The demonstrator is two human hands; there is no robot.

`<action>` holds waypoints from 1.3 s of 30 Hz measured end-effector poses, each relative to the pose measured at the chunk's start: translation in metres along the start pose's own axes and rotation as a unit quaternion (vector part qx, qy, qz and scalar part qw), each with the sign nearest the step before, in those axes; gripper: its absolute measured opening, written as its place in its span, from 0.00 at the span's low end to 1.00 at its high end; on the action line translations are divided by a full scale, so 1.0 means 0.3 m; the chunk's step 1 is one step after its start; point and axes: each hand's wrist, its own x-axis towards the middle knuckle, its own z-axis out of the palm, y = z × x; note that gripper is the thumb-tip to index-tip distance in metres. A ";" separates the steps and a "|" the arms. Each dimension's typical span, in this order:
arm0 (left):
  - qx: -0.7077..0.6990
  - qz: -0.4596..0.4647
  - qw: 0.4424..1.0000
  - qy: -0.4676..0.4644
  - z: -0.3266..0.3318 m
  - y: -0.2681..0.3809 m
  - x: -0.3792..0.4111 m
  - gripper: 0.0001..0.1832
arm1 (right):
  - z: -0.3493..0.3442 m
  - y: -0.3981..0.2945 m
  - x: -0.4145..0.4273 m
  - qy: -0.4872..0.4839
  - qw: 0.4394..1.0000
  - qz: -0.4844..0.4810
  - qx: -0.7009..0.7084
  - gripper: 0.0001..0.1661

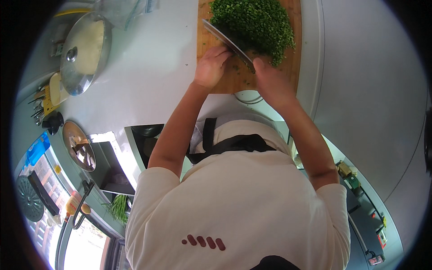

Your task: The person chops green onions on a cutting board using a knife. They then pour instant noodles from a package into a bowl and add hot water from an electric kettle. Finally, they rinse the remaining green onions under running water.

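A wooden cutting board (290, 72) lies on the worktop before me, with a large heap of finely chopped green herbs or greens (253, 25) on its far part. My right hand (273, 79) is closed at the near end of a wide-bladed kitchen knife (229, 44); the handle is hidden in the hand. The blade slants up and left along the heap's near edge. My left hand (212, 64) rests on the board just left of the blade, its fingers bent, the fingertips partly hidden beside the knife. Small green bits are scattered on the bare wood near both hands.
On the left stand a wide pan or bowl under a glass lid (71, 72), a clear plastic bag (118, 11) and a yellow utensil holder (50, 101). Lower left are a round metal lid (79, 146), a sink (109, 165), a faucet (82, 204) and long green stalks (118, 207).
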 end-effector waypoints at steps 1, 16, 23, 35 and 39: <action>-0.003 0.000 1.000 -0.001 0.002 0.000 0.001 0.12 | 0.004 -0.007 0.004 0.008 1.000 0.000 0.004 0.08; 0.003 -0.008 1.000 -0.018 -0.022 0.014 -0.024 0.12 | -0.010 -0.045 0.003 -0.003 1.000 0.001 0.008 0.09; -0.004 -0.006 1.000 -0.006 -0.040 0.029 -0.028 0.15 | 0.032 0.009 0.033 0.077 0.991 -0.030 0.101 0.10; 0.011 0.023 1.000 0.002 -0.043 0.013 -0.043 0.14 | 0.051 0.006 0.022 0.040 0.995 0.014 0.091 0.06; 0.013 0.014 1.000 -0.022 -0.051 0.015 -0.057 0.15 | -0.020 -0.030 -0.017 0.012 0.996 0.013 0.091 0.10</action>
